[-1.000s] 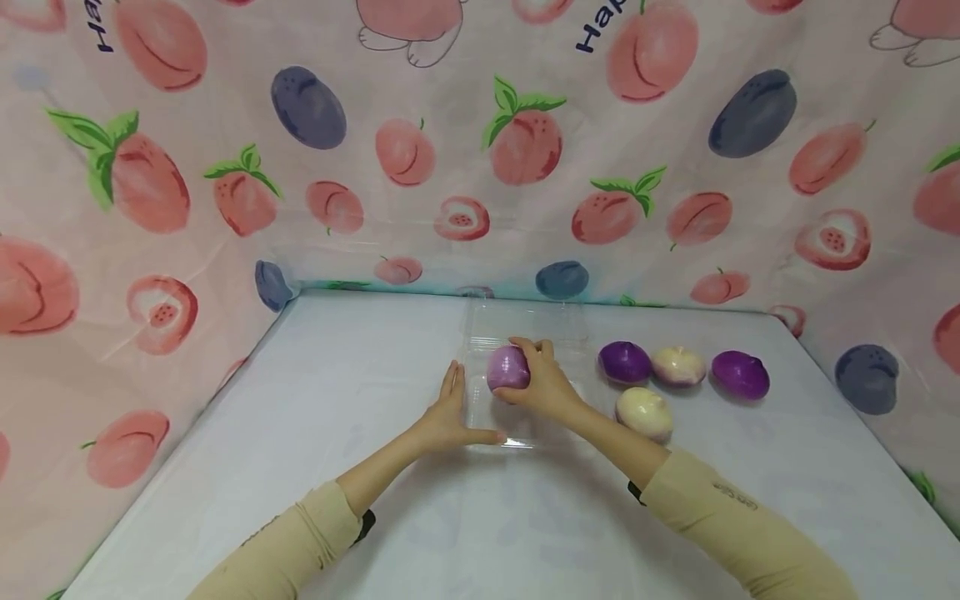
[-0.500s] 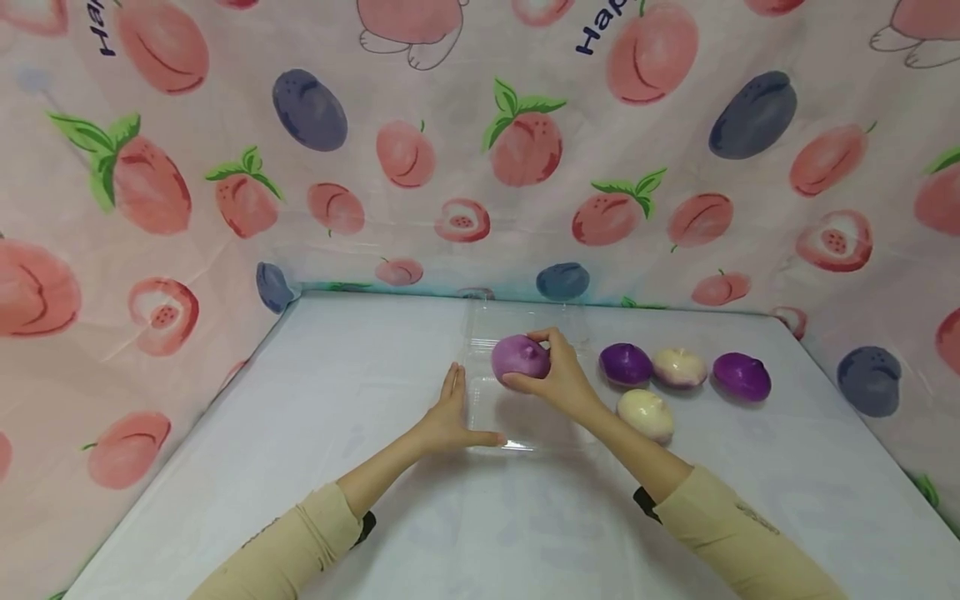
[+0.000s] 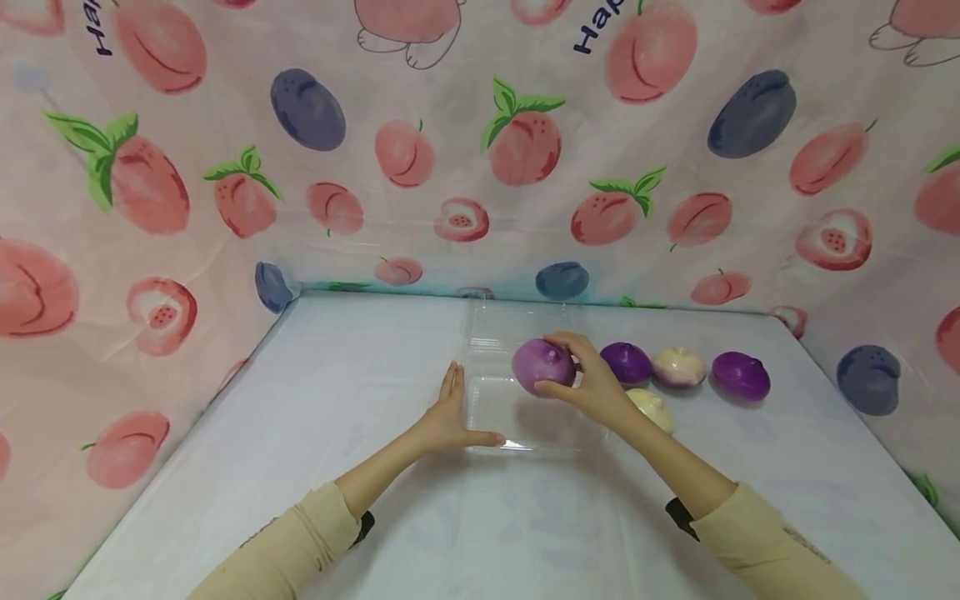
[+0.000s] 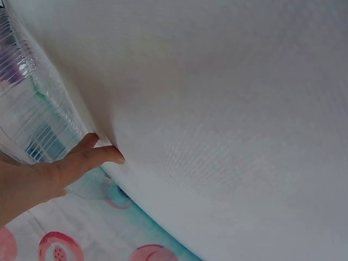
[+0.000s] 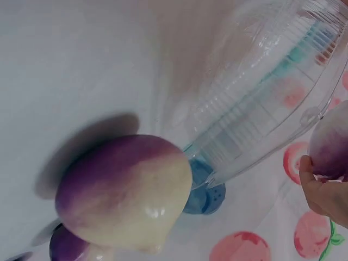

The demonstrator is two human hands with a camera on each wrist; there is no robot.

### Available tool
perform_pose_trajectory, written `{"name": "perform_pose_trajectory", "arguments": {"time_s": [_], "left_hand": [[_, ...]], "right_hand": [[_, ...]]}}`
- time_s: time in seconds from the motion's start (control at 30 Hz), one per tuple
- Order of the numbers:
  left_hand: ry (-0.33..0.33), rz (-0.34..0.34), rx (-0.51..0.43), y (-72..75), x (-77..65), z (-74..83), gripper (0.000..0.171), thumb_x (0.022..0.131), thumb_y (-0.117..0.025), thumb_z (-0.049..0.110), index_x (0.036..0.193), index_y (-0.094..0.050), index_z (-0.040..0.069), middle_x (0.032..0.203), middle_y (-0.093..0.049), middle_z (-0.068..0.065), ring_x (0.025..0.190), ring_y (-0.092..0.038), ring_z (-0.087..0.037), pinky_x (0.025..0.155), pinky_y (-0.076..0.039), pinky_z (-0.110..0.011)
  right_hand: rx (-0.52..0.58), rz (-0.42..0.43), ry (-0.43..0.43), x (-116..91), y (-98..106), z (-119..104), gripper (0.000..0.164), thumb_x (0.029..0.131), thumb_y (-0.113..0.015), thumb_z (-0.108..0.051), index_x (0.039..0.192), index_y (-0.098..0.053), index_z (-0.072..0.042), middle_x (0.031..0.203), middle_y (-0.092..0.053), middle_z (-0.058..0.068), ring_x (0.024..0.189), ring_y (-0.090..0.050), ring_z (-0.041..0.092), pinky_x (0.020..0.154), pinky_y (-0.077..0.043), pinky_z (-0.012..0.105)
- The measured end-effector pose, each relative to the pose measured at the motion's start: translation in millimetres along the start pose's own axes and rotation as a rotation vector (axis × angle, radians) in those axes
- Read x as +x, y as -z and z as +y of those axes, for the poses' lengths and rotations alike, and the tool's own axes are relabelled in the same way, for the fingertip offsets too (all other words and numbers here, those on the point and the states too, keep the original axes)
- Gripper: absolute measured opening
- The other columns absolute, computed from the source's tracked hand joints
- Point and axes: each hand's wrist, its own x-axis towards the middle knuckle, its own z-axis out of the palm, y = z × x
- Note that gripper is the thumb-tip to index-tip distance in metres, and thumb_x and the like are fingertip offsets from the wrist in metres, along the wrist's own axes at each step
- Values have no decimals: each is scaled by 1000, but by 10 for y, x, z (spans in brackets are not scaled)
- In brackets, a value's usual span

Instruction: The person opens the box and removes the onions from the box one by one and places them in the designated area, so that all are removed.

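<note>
My right hand point(image 3: 596, 390) grips a light purple turnip point(image 3: 538, 367) between thumb and fingers, over the right half of a clear plastic box point(image 3: 517, 427). In the right wrist view, that held turnip point(image 5: 331, 142) shows a white part and a purple part, raised higher than the box rim. My left hand point(image 3: 441, 423) touches the box's left side, fingers straight and the thumb spread along the front edge. The left wrist view shows the fingers point(image 4: 89, 162) flat beside the ribbed wall. The box's lid point(image 3: 517, 321) lies folded back behind it.
Right of the box sit a dark purple turnip point(image 3: 626, 364), a cream one point(image 3: 678, 367) and another purple one point(image 3: 741, 377). A pale turnip point(image 3: 652, 408) in front of them is partly hidden by my right forearm. Fruit-printed cloth point(image 3: 450, 150) hangs behind the white table point(image 3: 352, 367).
My right hand has lifted the light purple turnip and carried it rightward from the middle of the box, turning it so its tip shows. My left hand has stayed in place.
</note>
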Motion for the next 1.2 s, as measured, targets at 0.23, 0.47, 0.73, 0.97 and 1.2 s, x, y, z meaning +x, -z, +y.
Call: {"name": "perform_pose_trajectory", "arguments": {"time_s": [0.23, 0.47, 0.73, 0.97, 1.2], "left_hand": [[6, 0, -8, -3, 1, 10, 128, 68, -80, 50, 149, 4, -2, 158, 13, -16, 142, -21, -41, 108, -33, -52], [13, 14, -6, 2, 5, 14, 128, 67, -81, 49, 149, 4, -2, 158, 12, -15, 141, -24, -41, 108, -34, -52], [7, 11, -19, -26, 13, 1, 130, 66, -81, 49, 149, 4, -2, 158, 12, -16, 142, -21, -41, 108, -34, -53], [21, 0, -12, -11, -2, 15, 129, 68, -81, 48, 149, 6, -1, 158, 14, -16, 142, -21, -41, 108, -34, -53], [21, 6, -23, -11, 1, 15, 127, 69, -81, 45, 149, 5, -2, 158, 13, -17, 141, -21, -43, 107, -35, -54]], "right_hand": [[-37, -30, -53, -126, 224, 48, 65, 79, -77, -20, 134, -47, -6, 134, -44, 16, 127, -42, 35, 103, -38, 56], [-27, -52, -43, -180, 491, 176, 61, 82, -74, -18, 135, -47, -5, 132, -46, 16, 124, -45, 35, 103, -41, 47], [-49, 24, -6, -299, 758, 362, 57, 81, -73, -7, 132, -48, 0, 128, -48, 18, 108, -44, -5, 85, -38, 3], [-117, 11, -69, -410, 953, 534, 59, 84, -72, -16, 135, -46, -4, 129, -46, 16, 100, -44, -10, 80, -42, 6], [-188, 29, -7, -565, 1086, 676, 56, 81, -73, -11, 131, -49, -1, 125, -52, 17, 101, -39, -17, 80, -37, 1]]}}
